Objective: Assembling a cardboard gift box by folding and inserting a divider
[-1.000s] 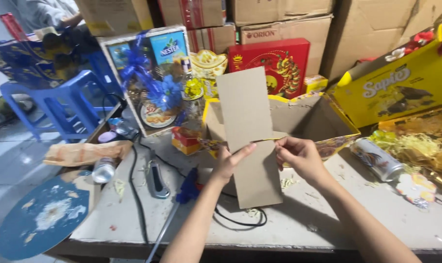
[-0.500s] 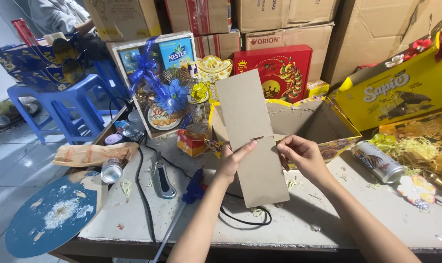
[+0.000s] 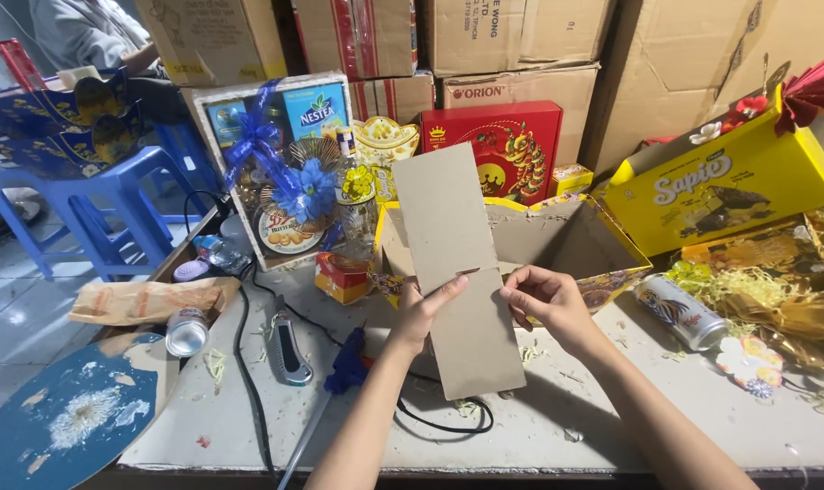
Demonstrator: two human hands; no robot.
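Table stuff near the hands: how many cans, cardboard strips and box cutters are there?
cans: 2, the can on the left and the can on the right
cardboard strip: 1, held upright by the left hand and the right hand
box cutter: 1
total: 4

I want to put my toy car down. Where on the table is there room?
There is bare table near the front edge, between the black cable and the drink can. A smaller patch lies left of the cutter. The back, around the open box and gift basket, is crowded.
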